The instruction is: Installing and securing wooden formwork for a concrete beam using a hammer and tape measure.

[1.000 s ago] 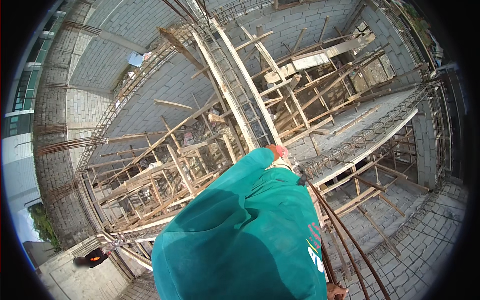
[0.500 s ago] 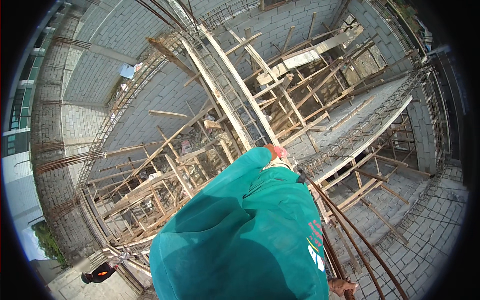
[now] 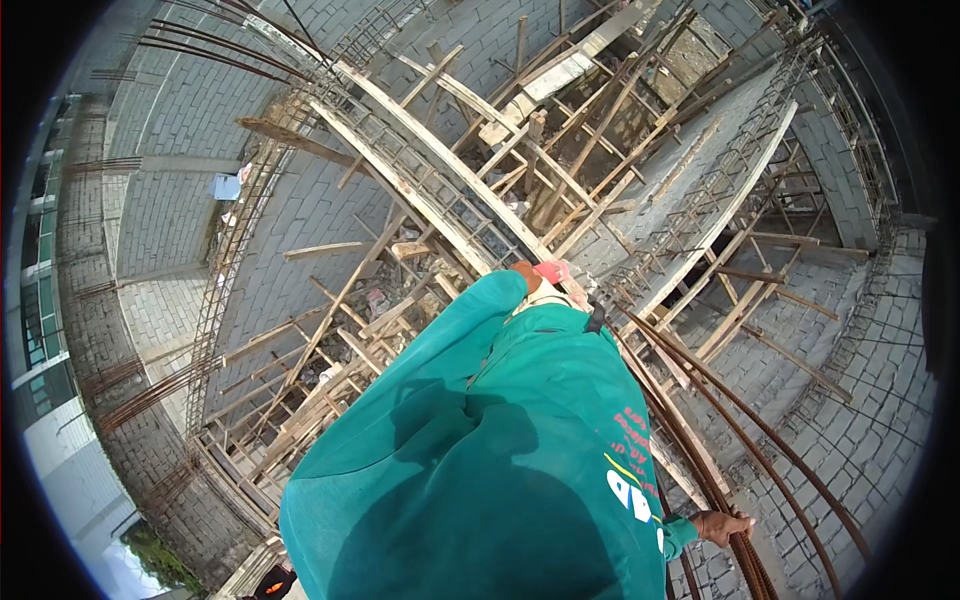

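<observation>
My right hand (image 3: pixel 720 527) comes out of a green sleeve at the lower right. Its fingers are closed round rusty steel rebars (image 3: pixel 700 462), which run up beside my body. Ahead of my green shirt, my left hand (image 3: pixel 526 277) shows only in small part past its sleeve. It lies against a pinkish-red thing (image 3: pixel 552 271) whose kind I cannot make out. The fingers of that hand are hidden. Just beyond it, a timber-sided beam form (image 3: pixel 400 165) with a rebar cage inside stretches away to the upper left.
Below on the left is a tangle of timber props and planks (image 3: pixel 300 400). A sloping concrete slab (image 3: pixel 690 180) with rebar along its edge lies to the right. Grey block walls (image 3: pixel 330 215) stand around. Loose bent rebars (image 3: pixel 790 450) arc on the right. Another person (image 3: pixel 272 582) shows at the lower left edge.
The view has shifted and turned slightly. My right hand, on the rebars, now shows higher and farther right, with its sleeve cuff visible. My left hand stays by the pinkish-red thing.
</observation>
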A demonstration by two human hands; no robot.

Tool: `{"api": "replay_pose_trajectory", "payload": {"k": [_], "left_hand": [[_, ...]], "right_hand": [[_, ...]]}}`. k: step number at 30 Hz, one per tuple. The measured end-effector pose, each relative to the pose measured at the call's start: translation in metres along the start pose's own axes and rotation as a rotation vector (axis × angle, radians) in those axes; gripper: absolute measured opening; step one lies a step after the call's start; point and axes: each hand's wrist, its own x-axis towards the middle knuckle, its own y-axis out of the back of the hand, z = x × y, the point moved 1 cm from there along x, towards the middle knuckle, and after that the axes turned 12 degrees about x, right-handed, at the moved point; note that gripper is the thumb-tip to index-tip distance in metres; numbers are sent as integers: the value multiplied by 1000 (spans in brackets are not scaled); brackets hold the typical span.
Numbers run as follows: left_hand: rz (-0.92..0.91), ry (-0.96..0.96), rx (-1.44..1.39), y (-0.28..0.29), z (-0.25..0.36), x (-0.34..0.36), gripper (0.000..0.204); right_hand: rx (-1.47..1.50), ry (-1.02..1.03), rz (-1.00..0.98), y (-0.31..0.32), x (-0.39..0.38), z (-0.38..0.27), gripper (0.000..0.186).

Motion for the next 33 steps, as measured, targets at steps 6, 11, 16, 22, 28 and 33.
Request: {"api": "replay_pose_trajectory", "payload": {"k": [6, 11, 16, 22, 28, 33], "left_hand": [[27, -31, -2, -57, -37, 47, 52], [-83, 14, 5, -12, -26, 22, 63], [-270, -37, 365, -7, -26, 36, 53], [-436, -332, 433, -8, -9, 54, 36], [-64, -552, 746, -19, -24, 110, 36], [-260, -350, -78, 39, 135, 42, 45]], "right_hand": [[148, -119, 30, -27, -10, -19, 14], [181, -81, -5, -21, -10, -14, 14], [164, -129, 84, -17, -11, -21, 15], [151, -84, 98, 13, 1, -3, 14], [158, -11, 95, -53, -6, -18, 12], [133, 9, 130, -24, -6, -7, 25]]}}
